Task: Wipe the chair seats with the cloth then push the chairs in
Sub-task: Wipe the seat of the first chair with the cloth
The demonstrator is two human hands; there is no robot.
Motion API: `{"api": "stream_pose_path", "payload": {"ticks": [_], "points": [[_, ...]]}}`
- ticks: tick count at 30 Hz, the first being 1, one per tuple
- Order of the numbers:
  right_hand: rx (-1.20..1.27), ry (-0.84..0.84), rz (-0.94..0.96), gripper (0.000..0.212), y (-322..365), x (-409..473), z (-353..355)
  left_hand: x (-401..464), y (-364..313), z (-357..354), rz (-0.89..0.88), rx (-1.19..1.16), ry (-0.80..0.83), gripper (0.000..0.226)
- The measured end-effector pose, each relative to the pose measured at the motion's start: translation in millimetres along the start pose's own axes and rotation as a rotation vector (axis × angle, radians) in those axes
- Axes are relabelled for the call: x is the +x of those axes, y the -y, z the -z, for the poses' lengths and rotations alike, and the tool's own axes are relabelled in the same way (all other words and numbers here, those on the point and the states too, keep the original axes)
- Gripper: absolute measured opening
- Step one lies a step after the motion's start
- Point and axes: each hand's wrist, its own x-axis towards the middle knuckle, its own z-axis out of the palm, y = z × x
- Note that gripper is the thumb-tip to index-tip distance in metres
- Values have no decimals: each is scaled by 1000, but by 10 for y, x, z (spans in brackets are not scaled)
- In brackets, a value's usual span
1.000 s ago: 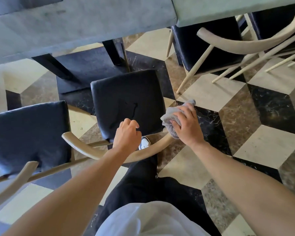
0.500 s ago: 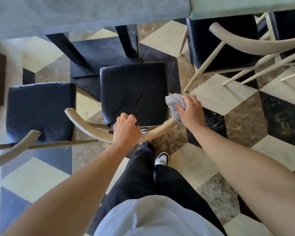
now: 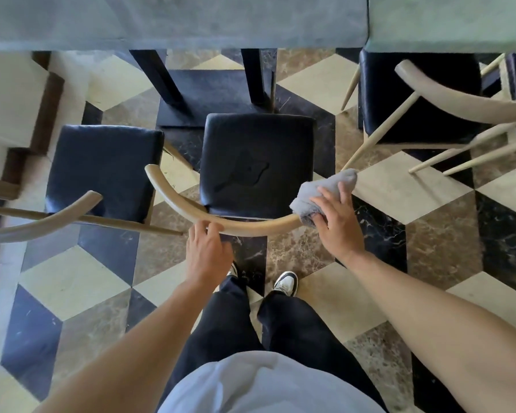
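Note:
A chair with a black padded seat (image 3: 258,162) and a curved pale wooden backrest (image 3: 191,207) stands in front of me, its seat short of the grey table (image 3: 191,19). My left hand (image 3: 207,254) rests on the backrest's middle with loosened fingers. A crumpled grey cloth (image 3: 325,189) lies pressed against the backrest's right end under my right hand (image 3: 337,222). A wrinkle marks the seat's middle.
A second black-seated chair (image 3: 102,168) stands to the left, a third (image 3: 417,96) at the right partly under another table (image 3: 450,19). Black table legs (image 3: 256,76) stand behind the middle chair. My feet are on a patterned marble floor (image 3: 399,186).
The middle chair has slid forward toward the table. My left hand's grip on the backrest has loosened, and I have stepped closer. The right hand still holds the cloth.

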Motion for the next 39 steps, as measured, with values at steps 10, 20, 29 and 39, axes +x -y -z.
{"api": "stream_pose_path", "payload": {"ticks": [10, 20, 29, 39], "points": [[-138, 244, 268, 42, 631, 65, -212, 118, 418, 78, 65, -78, 25, 29], [-508, 420, 374, 65, 1380, 312, -697, 413, 1249, 292, 123, -156, 47, 20], [-612, 495, 273, 70, 2139, 695, -1211, 874, 1853, 493, 158, -211, 83, 21], [-471, 402, -61, 69, 3016, 1484, -2026, 1334, 2314, 683, 184, -266, 48, 16]]}}
